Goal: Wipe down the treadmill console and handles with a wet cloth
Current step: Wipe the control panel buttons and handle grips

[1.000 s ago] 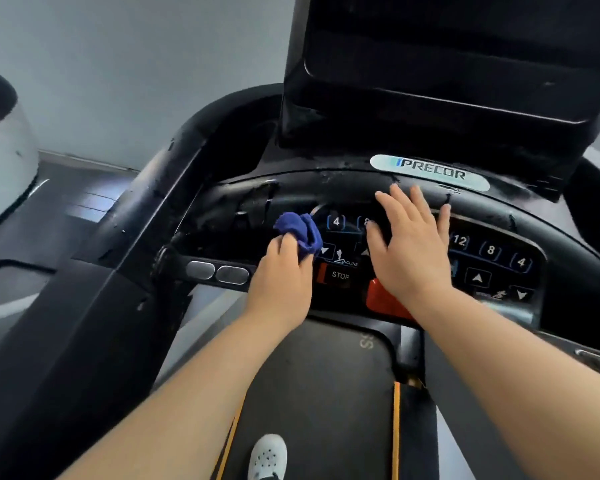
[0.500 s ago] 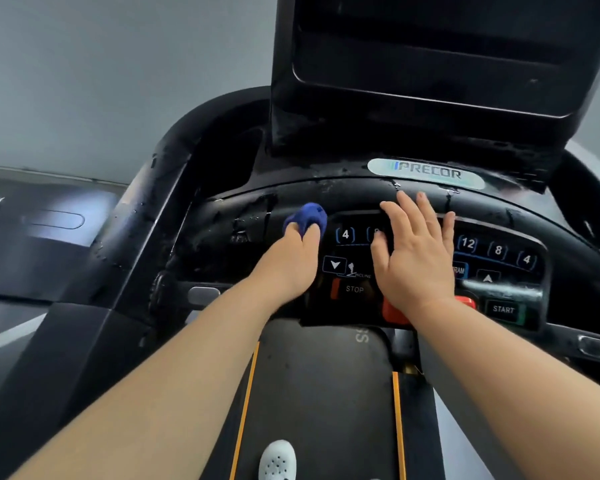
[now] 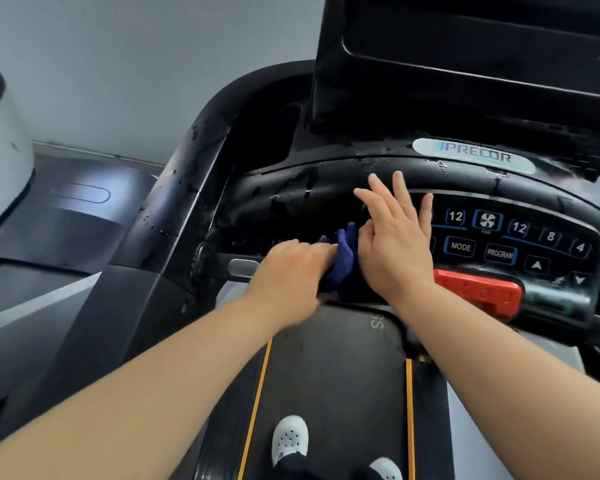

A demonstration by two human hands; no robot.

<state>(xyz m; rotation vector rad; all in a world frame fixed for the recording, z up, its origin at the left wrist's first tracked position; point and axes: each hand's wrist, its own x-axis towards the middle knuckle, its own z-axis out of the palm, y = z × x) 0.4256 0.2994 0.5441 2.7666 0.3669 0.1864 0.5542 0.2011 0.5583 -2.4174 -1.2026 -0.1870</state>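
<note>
1. Treadmill console (image 3: 291,202): the left part of the black face shows wet streaks and droplets, so it reads as already wiped. Over the last second the wipe has dropped from the keypad's (image 3: 548,258) top-left corner to its lower left edge. My read: the left end is nearly done and the right half is still to do.
2. Screen housing (image 3: 465,64): sits above the console with no hand on it. Can't tell whether it's been wiped.
3. Left side rail (image 3: 174,202): has droplets on it.
4. Belt (image 3: 326,375): the person stands on it, with a white shoe (image 3: 289,438) showing.
5. Right hand (image 3: 395,244): open, fingers straight and spread, flat on the left part of the keypad. It has slid left, so the fan key (image 3: 487,220) it covered half a second ago is now exposed. Its thumb side touches the cloth. It blocks the keys under it, which can't be wiped until it lifts.
6. Left hand (image 3: 291,271): fingers curled round the cloth, gripping it at the keypad's lower left edge.
7. Cloth (image 3: 343,258): blue and bunched, pressed against the console between the two hands.
8. Red stop tab (image 3: 478,292): just right of the right wrist. It's a snag risk on a rightward pass, and the keys could get pressed.
9. Left handle (image 3: 243,267): its silver sensor is just left of the left hand. Judged not yet wiped.
</note>
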